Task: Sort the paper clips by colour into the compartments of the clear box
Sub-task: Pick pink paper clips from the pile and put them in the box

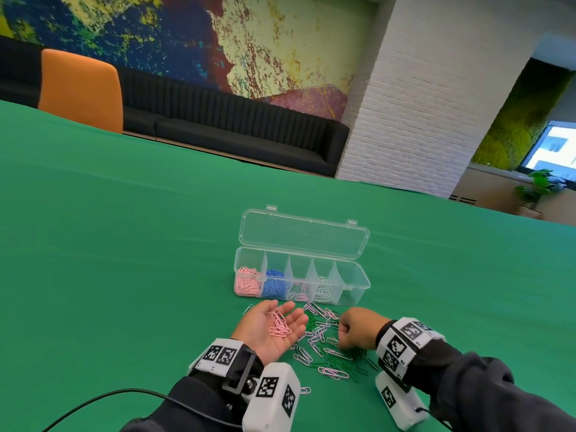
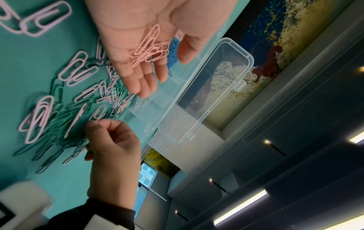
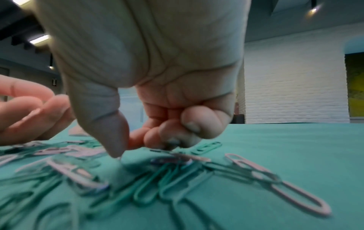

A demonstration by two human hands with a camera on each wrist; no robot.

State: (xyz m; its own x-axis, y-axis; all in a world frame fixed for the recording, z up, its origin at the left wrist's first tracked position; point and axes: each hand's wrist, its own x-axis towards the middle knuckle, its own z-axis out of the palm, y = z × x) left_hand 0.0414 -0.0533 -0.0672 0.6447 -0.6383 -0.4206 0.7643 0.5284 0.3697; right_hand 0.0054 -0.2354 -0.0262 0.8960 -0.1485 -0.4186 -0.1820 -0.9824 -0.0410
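My left hand (image 1: pixel 282 310) lies palm up on the green cloth, fingers straight, with several pink clips (image 1: pixel 279 324) loose in the palm (image 2: pixel 138 28). To its right, my right hand (image 1: pixel 342 342) is curled, and thumb and fingertips (image 3: pixel 116 149) pinch down at a pale clip in the mixed pile (image 1: pixel 327 350) of pink and green clips. The clip itself is mostly hidden. Just beyond both hands the clear box (image 1: pixel 361 286) stands with its lid (image 1: pixel 304 233) open. Its left compartments hold pink clips (image 1: pixel 247 282) and blue clips (image 1: pixel 274 283), and white clips (image 1: pixel 324 293) lie further right.
A stray clip (image 1: pixel 248 309) lies left of my left hand, and another (image 1: pixel 305 390) lies by the left wrist camera. A black cable (image 1: pixel 109 400) runs off at lower left. An orange chair (image 1: pixel 81 88) and a black sofa (image 1: pixel 237 129) stand beyond the table's far edge.
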